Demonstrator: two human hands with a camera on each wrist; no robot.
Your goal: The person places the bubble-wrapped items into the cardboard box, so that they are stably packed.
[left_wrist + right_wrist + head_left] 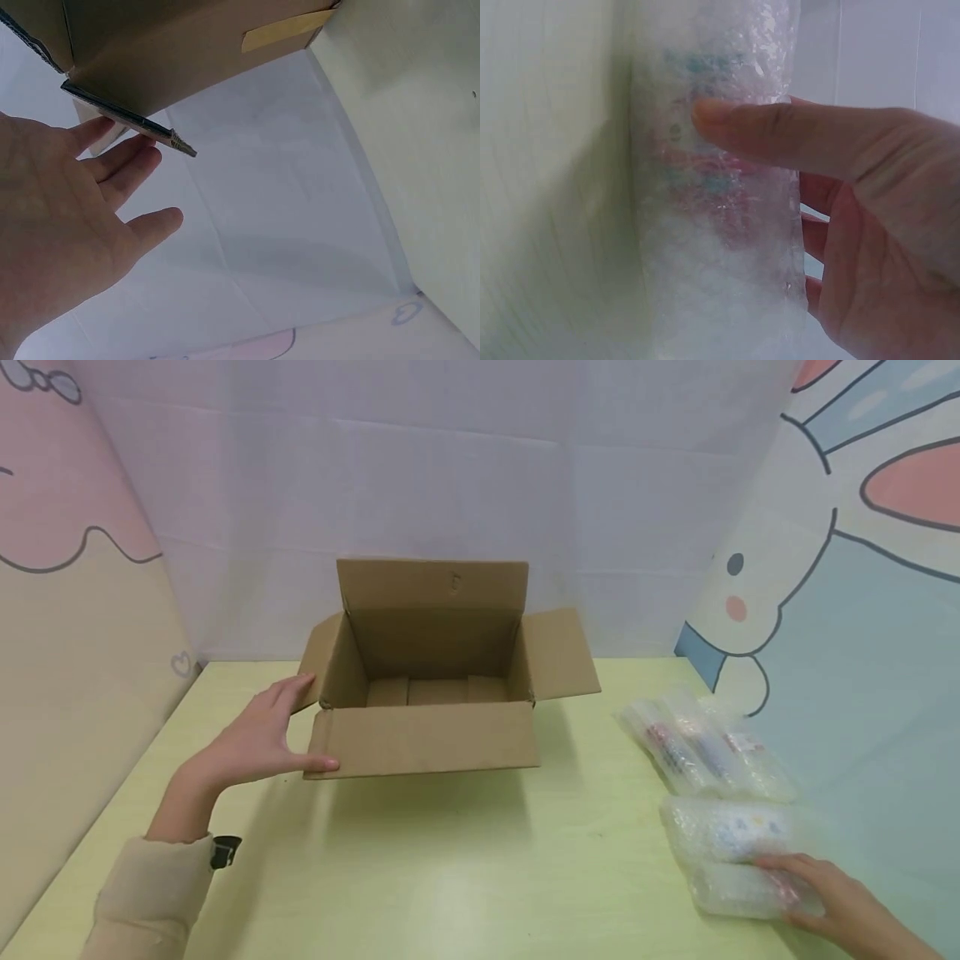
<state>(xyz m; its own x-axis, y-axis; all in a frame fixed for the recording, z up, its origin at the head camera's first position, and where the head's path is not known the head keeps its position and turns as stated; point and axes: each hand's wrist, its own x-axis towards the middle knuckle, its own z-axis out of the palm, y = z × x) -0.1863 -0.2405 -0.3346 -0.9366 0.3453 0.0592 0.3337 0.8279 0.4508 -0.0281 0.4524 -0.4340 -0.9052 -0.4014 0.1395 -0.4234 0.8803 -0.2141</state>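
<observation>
An open cardboard box [435, 643] stands on the table with its flaps spread outward. My left hand [251, 739] is at the box's left front corner, its thumb on the front flap [431, 739] and its fingertips at the left flap [321, 660]. In the left wrist view the left hand's fingers [131, 169] are fairly straight against a flap edge. My right hand [843, 897] grips a bubble-wrapped package [735, 891] at the lower right. The right wrist view shows its thumb across the wrap, over pink and teal print blurred by the plastic.
Behind the gripped package lies another bubble-wrapped package [738, 828] with blue print. Several slimmer wrapped packages [705, 743] lie farther back. A white cloth [450, 477] hangs behind the box, and painted panels [862, 668] border the pale yellow table [450, 868].
</observation>
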